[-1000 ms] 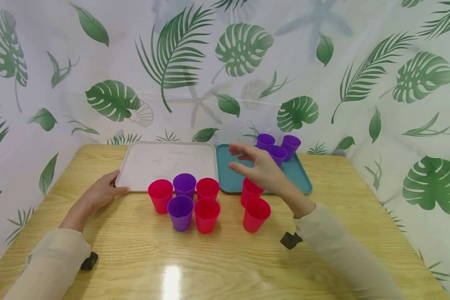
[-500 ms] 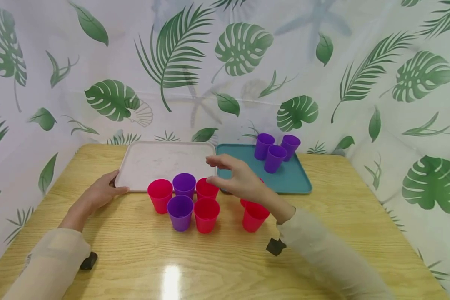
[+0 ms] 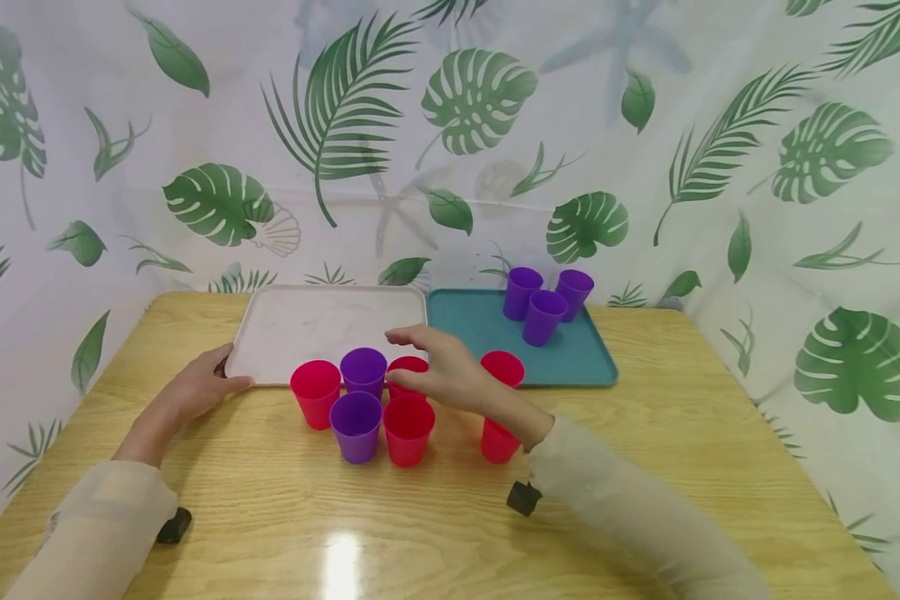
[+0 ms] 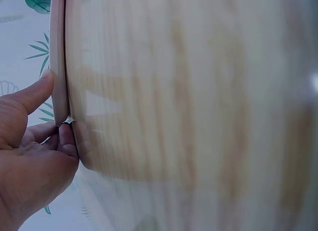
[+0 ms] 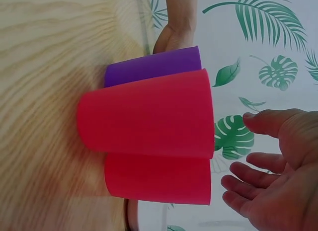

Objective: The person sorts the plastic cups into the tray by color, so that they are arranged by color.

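Note:
My left hand [image 3: 195, 387] holds the near left corner of the white tray [image 3: 330, 321]; in the left wrist view its thumb [image 4: 39, 92] lies against the rim. Above a group of red and purple cups hovers my right hand [image 3: 450, 367], fingers apart and holding nothing. It partly covers the rear red cup [image 3: 407, 364]. The group also has a front red cup [image 3: 408, 429], a left red cup [image 3: 316, 396], a front purple cup [image 3: 357, 429] and a rear purple cup [image 3: 363, 371]. The right wrist view shows a red cup [image 5: 149, 116] beside the spread fingers.
A teal tray [image 3: 480, 321] adjoins the white one, with three purple cups [image 3: 544, 321] at its right. Two red cups stand before it: a rear one [image 3: 502, 365] and a front one [image 3: 497, 446] partly behind my right forearm. Leaf-patterned cloth hangs behind the wooden table [image 3: 270, 500].
My right hand has moved left and slightly down, from beside the purple cups on the teal tray to over the middle cup group. The left hand has stayed at the white tray's corner.

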Available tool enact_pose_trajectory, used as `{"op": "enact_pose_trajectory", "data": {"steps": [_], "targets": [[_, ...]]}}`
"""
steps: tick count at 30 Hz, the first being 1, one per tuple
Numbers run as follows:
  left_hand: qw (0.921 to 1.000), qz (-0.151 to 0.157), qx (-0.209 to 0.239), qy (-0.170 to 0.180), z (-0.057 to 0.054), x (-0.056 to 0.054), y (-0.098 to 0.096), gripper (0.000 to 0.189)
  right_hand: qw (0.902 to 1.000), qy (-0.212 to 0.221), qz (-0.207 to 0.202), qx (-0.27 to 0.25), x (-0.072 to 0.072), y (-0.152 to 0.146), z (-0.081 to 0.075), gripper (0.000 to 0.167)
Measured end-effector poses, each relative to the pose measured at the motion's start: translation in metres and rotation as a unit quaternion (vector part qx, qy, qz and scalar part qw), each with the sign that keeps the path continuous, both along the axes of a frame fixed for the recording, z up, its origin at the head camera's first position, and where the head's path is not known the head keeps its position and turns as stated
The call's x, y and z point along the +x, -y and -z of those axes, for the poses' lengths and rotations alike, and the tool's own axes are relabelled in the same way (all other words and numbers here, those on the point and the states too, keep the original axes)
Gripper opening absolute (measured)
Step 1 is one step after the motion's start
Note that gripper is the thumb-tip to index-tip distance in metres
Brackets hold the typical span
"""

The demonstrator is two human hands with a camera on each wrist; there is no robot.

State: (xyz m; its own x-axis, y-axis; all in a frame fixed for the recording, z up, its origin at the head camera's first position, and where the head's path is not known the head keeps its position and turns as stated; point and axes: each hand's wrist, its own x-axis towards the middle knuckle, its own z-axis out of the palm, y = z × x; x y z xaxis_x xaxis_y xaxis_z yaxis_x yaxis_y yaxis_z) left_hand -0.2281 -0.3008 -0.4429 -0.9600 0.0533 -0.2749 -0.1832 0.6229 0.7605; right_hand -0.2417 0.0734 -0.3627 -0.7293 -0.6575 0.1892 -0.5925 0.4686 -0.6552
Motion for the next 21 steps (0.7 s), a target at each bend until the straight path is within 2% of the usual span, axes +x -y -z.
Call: {"op": "enact_pose_trajectory", "data": {"steps": [12,21], "targets": [[0.9999,-0.003,-0.007,0.007,0.0,0.002,-0.001,0.09,0.9994,0.011,0.019,0.025,-0.002,0.012,0.016,0.057],[0.9999,-0.008,-0.005,0.007,0.0,0.003,-0.003,0.089,0.9974,0.026,0.024,0.062,-0.005,0.019,0.015,0.061]]}}
